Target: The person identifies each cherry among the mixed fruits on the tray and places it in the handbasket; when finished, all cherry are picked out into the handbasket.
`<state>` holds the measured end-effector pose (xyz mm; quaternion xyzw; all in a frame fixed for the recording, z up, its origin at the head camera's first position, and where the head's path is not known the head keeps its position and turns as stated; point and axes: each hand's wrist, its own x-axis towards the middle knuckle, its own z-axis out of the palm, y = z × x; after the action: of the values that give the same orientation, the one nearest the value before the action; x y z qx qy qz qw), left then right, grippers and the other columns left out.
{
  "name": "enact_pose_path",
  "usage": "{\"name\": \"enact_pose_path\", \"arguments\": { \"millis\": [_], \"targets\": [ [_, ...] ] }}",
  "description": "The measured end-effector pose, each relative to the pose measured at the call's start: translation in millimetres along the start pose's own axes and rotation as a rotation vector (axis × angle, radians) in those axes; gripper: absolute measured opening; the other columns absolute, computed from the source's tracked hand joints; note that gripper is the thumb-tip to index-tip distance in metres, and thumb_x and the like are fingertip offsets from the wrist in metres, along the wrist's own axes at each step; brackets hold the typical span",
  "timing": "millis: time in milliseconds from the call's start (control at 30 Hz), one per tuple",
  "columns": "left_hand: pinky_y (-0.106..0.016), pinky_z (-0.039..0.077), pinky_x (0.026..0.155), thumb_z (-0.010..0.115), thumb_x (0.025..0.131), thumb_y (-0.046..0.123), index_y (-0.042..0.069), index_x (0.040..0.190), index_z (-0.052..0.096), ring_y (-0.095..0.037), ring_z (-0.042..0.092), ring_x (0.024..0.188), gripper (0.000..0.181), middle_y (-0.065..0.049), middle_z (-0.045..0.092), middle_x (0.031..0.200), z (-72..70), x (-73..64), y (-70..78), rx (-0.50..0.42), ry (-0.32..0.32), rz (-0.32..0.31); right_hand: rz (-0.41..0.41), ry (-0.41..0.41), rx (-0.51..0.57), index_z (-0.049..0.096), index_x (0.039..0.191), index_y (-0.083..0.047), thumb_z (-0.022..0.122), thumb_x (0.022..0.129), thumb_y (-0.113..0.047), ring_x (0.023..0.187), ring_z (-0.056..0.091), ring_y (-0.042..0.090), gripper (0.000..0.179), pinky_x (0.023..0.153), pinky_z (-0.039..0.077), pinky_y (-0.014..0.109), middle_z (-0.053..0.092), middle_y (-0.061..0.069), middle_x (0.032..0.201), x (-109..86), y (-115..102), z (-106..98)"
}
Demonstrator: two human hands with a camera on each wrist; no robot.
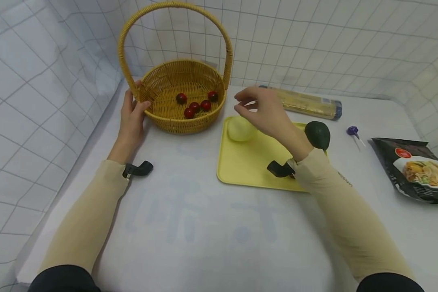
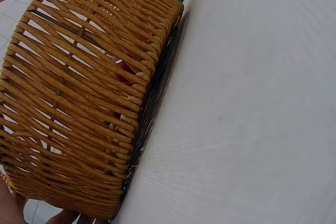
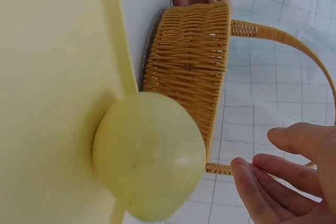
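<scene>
My left hand (image 1: 132, 117) holds the left side of a yellow wicker basket (image 1: 182, 126), thumb over its rim; in the left wrist view only some fingers show, low beside the weave. Several dark red cherries (image 1: 194, 107) lie inside the basket. Above the far side of a yellow tray (image 1: 241, 170) is my right hand (image 1: 264, 109), fingers loosely bent and apart from the thumb, holding nothing. A pale yellow-green round fruit (image 3: 149, 156) sits at the tray's far left corner, just below that hand. An avocado (image 1: 317, 135) is partly hidden behind my right wrist.
Behind the tray lies a long golden packet (image 1: 310, 104) with dark ends. A purple-wrapped lollipop (image 1: 352, 130) and a black food pouch (image 1: 416, 170) lie to the right. White gridded sheeting (image 1: 314, 44) rises at the back and sides.
</scene>
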<state>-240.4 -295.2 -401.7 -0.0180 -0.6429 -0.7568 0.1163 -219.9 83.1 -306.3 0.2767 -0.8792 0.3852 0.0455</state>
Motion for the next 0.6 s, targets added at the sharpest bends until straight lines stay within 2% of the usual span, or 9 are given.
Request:
{"name": "enact_pose_path", "arguments": {
  "millis": [333,600],
  "targets": [
    [-0.033,0.03,0.119,0.054,0.1,0.009,0.025,0.161,0.041,-0.026,0.036,0.154,0.065,-0.004,0.035,0.169,-2.3,0.2,-2.2,-0.01,-0.001,0.011,0.039,0.014,0.012,0.074,0.124,-0.004,0.072,0.099,-0.012,0.11,0.074,0.025,0.026,0.097,0.058,0.04,0.073,0.011,0.125,-40.4,16,-22],
    [-0.034,0.029,0.119,0.054,0.101,0.008,0.025,0.161,0.041,-0.026,0.036,0.155,0.064,-0.005,0.036,0.169,-0.8,-0.1,-1.7,-0.003,-0.008,0.012,0.083,-0.009,-0.032,0.073,0.125,-0.006,0.073,0.1,-0.016,0.107,0.075,0.026,0.027,0.094,0.059,0.043,0.074,0.008,0.124,-77.4,25,-34]
  ]
}}
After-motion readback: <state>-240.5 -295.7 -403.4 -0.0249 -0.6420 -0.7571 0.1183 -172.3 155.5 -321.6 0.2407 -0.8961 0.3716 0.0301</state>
